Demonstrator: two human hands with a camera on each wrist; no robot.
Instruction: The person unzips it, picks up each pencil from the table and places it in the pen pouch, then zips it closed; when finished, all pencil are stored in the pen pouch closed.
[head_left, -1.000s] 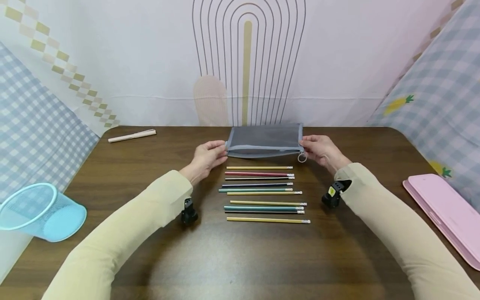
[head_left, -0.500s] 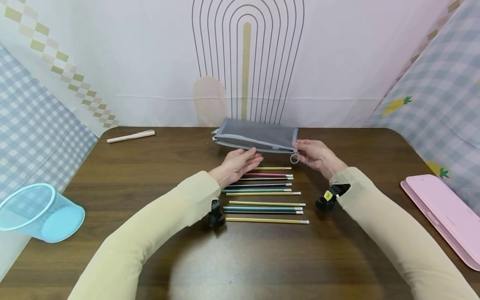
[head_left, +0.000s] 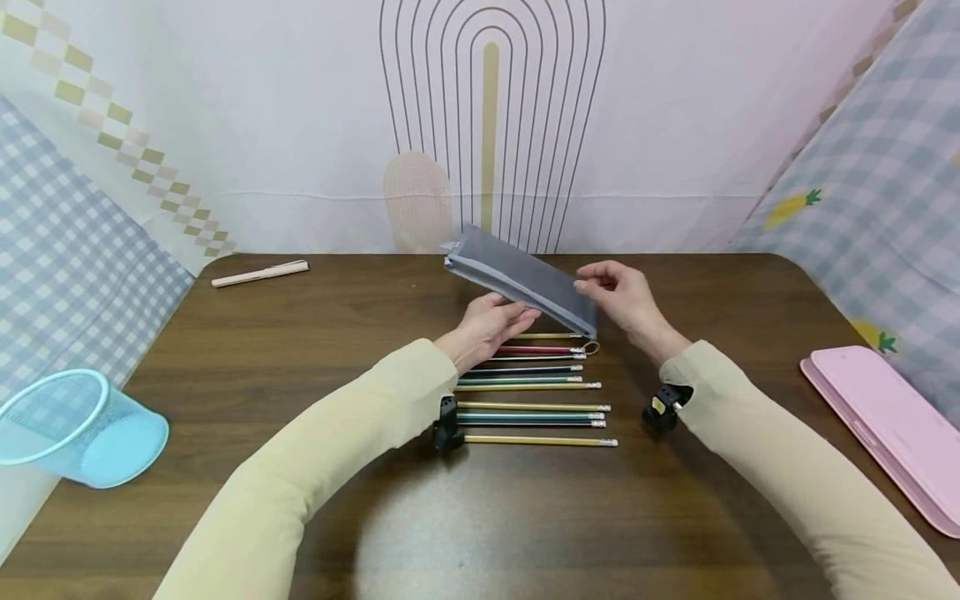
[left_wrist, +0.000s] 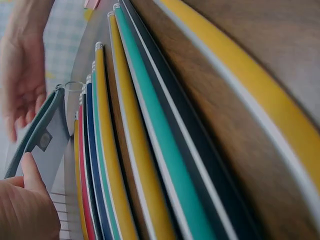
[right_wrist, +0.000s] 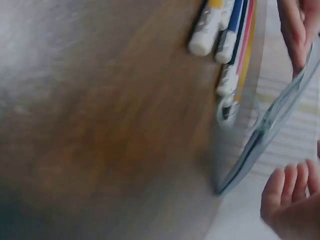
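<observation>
A grey see-through zip pouch (head_left: 528, 279) hangs tilted above the back of the table, its left end raised and its ringed right end low. My left hand (head_left: 491, 329) grips its near, zipped edge, with the thumb against the pouch in the left wrist view. Beside the pouch's right part, my right hand (head_left: 626, 304) is raised with loosely bent fingers; in the right wrist view those fingers (right_wrist: 292, 185) are apart from the pouch (right_wrist: 250, 150). Several pencils (head_left: 532, 407) lie in a row below, eraser ends to the right. My left hand and sleeve cover some of their left ends.
A blue mesh pen cup (head_left: 123, 442) lies on its side at the left. Near the back left corner is a white pen (head_left: 258, 273). A pink case (head_left: 885, 417) lies along the right edge. A patterned cloth hangs behind the table.
My left hand has moved right from the pouch's left end to its near edge. The pouch has lifted and tipped down to the right. My right hand has let go of it.
</observation>
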